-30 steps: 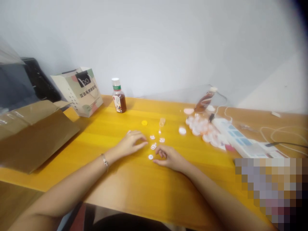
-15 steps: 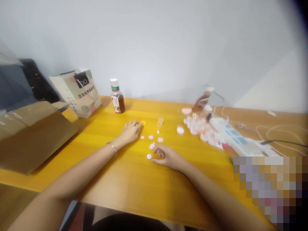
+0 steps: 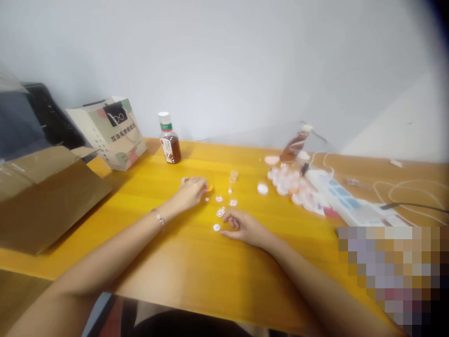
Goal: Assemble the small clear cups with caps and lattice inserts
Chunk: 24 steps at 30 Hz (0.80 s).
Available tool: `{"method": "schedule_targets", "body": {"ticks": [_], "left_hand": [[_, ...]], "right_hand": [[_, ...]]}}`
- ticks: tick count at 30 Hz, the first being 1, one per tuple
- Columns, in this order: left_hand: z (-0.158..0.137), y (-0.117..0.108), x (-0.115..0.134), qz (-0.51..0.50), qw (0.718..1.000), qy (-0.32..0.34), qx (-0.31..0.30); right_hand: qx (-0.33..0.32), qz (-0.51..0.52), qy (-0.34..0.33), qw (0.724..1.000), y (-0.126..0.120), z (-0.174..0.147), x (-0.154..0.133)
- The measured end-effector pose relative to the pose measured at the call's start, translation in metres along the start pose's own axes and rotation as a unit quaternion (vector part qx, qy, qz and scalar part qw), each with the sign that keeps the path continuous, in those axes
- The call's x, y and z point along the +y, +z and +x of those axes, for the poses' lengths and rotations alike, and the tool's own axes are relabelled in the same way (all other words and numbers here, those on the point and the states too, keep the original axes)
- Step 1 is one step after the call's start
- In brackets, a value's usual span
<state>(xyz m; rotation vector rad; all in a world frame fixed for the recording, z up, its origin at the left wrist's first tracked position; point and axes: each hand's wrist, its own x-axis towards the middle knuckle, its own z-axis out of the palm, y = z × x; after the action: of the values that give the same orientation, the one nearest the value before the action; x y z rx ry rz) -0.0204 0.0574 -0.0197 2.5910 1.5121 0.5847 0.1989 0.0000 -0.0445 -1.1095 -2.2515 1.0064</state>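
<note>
My left hand is closed in a pinch on a small round yellow piece, its edge showing past the fingertips. Nearer to me, my right hand rests on the table with loosely curled fingers, thumb and forefinger apart, nothing visible between them. By its fingertips lie a small white disc and a white piece with a dark openwork pattern. Farther back are two more small patterned pieces, one white and one reddish-white. A tiny pale bit sits below the left fingers. A clear small piece stands behind.
On the left are a cardboard box and a paper bag. A bottle of dark red drink stands near the wall, another bottle leans at right. Beside that are a white round piece, scalloped pale items, a power strip and cables.
My left hand has drawn the yellow piece slightly toward me, and its fingers have closed around it. My right hand has stayed in place. The view has shifted a little.
</note>
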Motion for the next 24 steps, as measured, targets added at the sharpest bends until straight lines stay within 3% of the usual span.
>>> {"method": "schedule_targets", "body": {"ticks": [4, 7, 17, 24], "left_hand": [[-0.038, -0.015, 0.024, -0.048, 0.99, 0.128, -0.042], [-0.054, -0.018, 0.037, -0.056, 0.983, 0.166, -0.057], [-0.057, -0.005, 0.042, -0.071, 0.976, 0.18, -0.096], [-0.056, -0.009, 0.043, -0.104, 0.976, 0.162, -0.098]], "right_hand": [[0.004, 0.026, -0.007, 1.0, 0.0, 0.001, 0.002], [-0.004, 0.043, -0.015, 0.999, -0.001, 0.001, 0.002], [-0.001, 0.035, -0.02, 0.999, -0.003, 0.0, -0.001], [-0.007, 0.036, -0.015, 0.999, -0.004, 0.0, -0.003]]}}
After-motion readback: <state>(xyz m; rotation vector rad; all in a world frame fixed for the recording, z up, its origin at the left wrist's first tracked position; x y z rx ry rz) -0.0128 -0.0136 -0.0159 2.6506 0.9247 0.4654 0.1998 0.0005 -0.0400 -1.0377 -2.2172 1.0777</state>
